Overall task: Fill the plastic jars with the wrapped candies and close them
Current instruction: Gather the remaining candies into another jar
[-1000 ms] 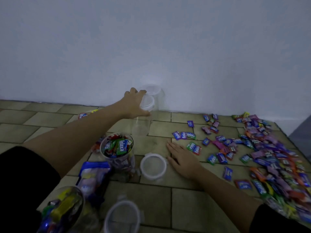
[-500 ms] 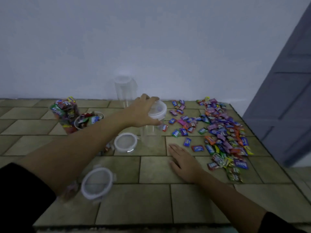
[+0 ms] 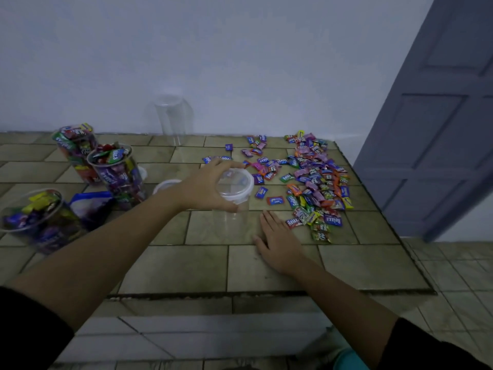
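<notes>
White-lidded clear plastic jar (image 3: 234, 185), empty, above the tiled tabletop (image 3: 186, 263); left hand (image 3: 205, 190) curls round its lid rim; right hand (image 3: 277, 244) lies flat, fingers straight, at five o'clock; wrapped candies (image 3: 317, 177) heaped at three o'clock; best to steady the base before unlidding.

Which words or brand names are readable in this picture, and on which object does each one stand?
"Relaxa": purple wrapper at the near end of the loose candies.
"Relaxa": green wrapper right of the lidded empty jar that the left hand grips.
"Relaxa": top wrapper in an open filled jar.
All else, the blue bag included: too blurred to read.
</notes>
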